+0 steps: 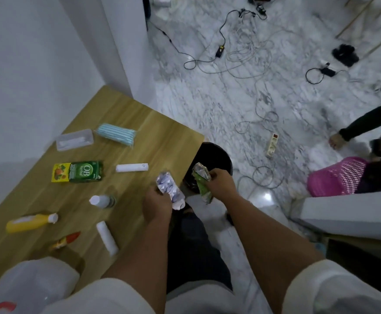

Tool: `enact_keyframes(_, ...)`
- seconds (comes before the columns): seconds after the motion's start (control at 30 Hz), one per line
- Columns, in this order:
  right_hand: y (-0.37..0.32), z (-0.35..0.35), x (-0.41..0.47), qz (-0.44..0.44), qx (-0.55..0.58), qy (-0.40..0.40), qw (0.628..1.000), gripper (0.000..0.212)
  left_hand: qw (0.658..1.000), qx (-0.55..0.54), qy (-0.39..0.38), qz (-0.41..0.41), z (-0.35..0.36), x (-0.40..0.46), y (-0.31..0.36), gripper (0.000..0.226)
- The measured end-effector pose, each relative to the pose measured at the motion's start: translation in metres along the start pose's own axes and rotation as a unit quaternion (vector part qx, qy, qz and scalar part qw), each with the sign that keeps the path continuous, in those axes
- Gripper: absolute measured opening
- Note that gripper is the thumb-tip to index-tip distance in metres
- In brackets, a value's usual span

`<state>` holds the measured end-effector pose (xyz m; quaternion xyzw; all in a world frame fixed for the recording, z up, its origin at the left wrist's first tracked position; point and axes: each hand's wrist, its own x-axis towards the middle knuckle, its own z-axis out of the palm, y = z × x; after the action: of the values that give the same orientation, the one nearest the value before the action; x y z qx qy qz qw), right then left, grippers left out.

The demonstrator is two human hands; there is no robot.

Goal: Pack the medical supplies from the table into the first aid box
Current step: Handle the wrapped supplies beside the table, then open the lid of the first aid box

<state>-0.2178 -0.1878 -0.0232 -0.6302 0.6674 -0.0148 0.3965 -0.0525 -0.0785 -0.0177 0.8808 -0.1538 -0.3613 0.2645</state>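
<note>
My left hand (156, 203) grips a crumpled silver-purple blister pack (170, 188) at the table's right edge. My right hand (222, 183) holds a crumpled green and silver packet (202, 180) over a black bin (210, 157). On the wooden table (139, 123) lie blue face masks (117, 133), a clear plastic case (74, 139), a green OB Herbal box (78, 172), a white tube (131, 167), a small white-capped bottle (102, 201), a yellow bottle (31, 222), a gauze roll (107, 237) and a red-tipped tube (66, 240). The translucent first aid box (28, 284) sits at the lower left.
A white wall (37, 64) borders the table's left side. The marble floor (230, 98) carries tangled cables and a power strip (272, 145). A pink basket (336, 177) and another person's arm (366, 123) are at the right. A grey ledge (348, 214) stands to my right.
</note>
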Motion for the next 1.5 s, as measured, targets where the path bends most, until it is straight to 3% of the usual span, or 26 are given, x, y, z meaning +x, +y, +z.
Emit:
enact_keyframes(0.07,0.010,-0.011,0.002,0.027,0.020,0.029,0.999,0.011,0.998,0.019,-0.025,0.054,0.009,-0.005,0.020,0.008)
enact_keyframes(0.23,0.027,-0.023,0.014,0.103,0.050,0.059,0.992,0.008,0.983,0.101,-0.074,0.135,0.051,-0.010,0.063,0.017)
enact_keyframes(0.5,0.047,-0.027,0.081,0.145,0.053,0.066,0.986,0.013,0.961,0.183,-0.143,0.153,0.121,0.025,0.099,0.041)
enact_keyframes(0.73,0.055,-0.032,0.128,0.138,0.021,0.068,0.988,0.017,0.948,0.206,-0.166,0.178,0.159,0.061,0.124,0.032)
enact_keyframes(0.8,0.051,-0.034,0.128,0.124,0.001,0.058,0.991,0.012,0.945,0.202,-0.173,0.193,0.154,0.060,0.134,0.017)
enact_keyframes(0.83,0.047,-0.036,0.126,0.113,-0.006,0.052,0.992,0.008,0.942,0.200,-0.177,0.202,0.147,0.056,0.140,0.005)
enact_keyframes(0.93,0.024,-0.043,0.110,0.069,-0.023,0.042,0.996,0.014,0.943,0.208,-0.147,0.212,0.121,0.051,0.150,0.044)
enact_keyframes(1.1,-0.040,-0.054,0.076,-0.042,-0.107,0.001,0.993,0.022,0.946,0.214,-0.091,0.226,0.037,0.034,0.164,0.050)
enact_keyframes(1.13,-0.057,-0.055,0.067,-0.067,-0.129,-0.013,0.989,0.022,0.945,0.217,-0.077,0.234,0.014,0.030,0.165,0.049)
enact_keyframes(1.27,-0.135,-0.052,0.023,-0.171,-0.211,-0.031,0.962,0.062,0.932,0.253,0.016,0.261,-0.086,0.021,0.155,0.031)
enact_keyframes(1.37,-0.204,-0.039,-0.015,-0.257,-0.248,-0.032,0.933,0.066,0.920,0.285,0.093,0.254,-0.169,0.013,0.132,0.018)
enact_keyframes(1.5,-0.289,-0.005,-0.067,-0.370,-0.285,-0.038,0.883,0.068,0.903,0.327,0.192,0.204,-0.269,0.000,0.076,0.017)
